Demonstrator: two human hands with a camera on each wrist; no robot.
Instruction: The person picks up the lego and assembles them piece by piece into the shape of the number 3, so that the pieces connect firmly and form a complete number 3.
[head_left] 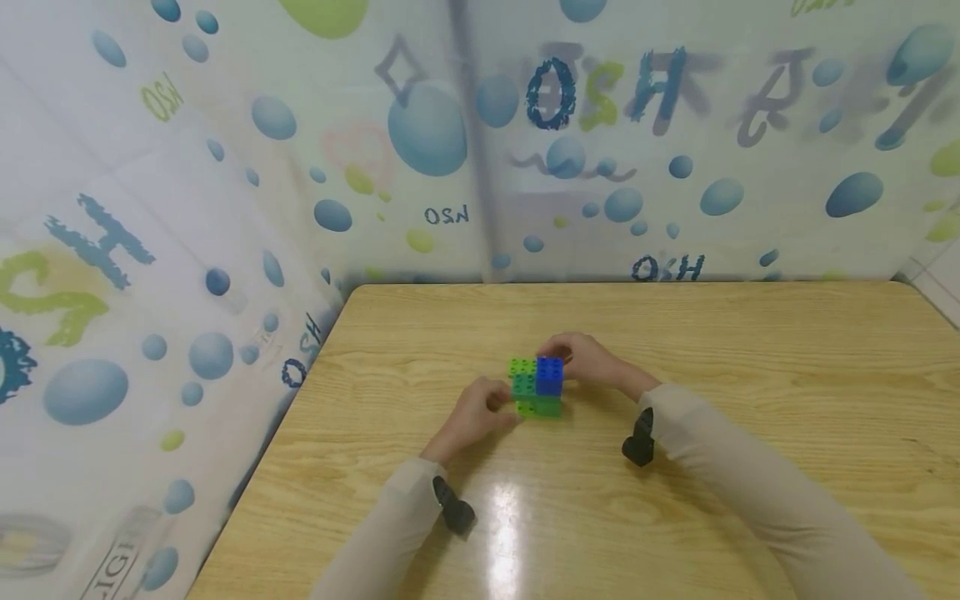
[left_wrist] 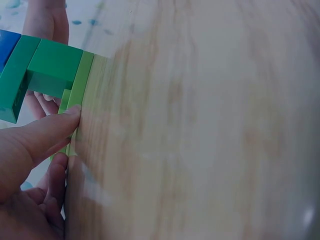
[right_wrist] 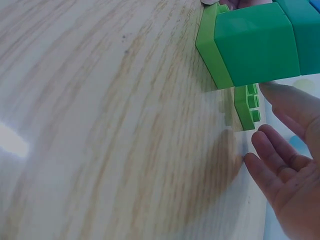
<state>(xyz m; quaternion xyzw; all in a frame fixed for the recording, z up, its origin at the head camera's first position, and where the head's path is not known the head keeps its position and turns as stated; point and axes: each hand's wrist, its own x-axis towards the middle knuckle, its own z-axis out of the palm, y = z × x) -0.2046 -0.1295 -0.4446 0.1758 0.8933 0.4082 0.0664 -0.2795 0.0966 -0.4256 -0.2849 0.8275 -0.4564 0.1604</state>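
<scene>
A small stack of toy building bricks stands on the wooden table [head_left: 750, 500]. On top sits a blue brick [head_left: 550, 377], over a teal-green brick [head_left: 524, 385] and a green brick [left_wrist: 56, 59]. A thin lime-green brick [left_wrist: 81, 80] with studs forms the base. My left hand [head_left: 474, 412] pinches the lime-green base at its left side, thumb on its edge and fingers beyond. At the far right side is my right hand [head_left: 588, 360], fingers relaxed and thumb tip right at the green brick's edge. Its fingertips [right_wrist: 248, 157] are apart from the bricks.
Light wood tabletop surrounds the stack. A curtain [head_left: 525, 217] with blue and lime bubbles and letters hangs along the back and left edges. Each beige sleeve [head_left: 750, 475] carries a black wrist camera [head_left: 640, 442].
</scene>
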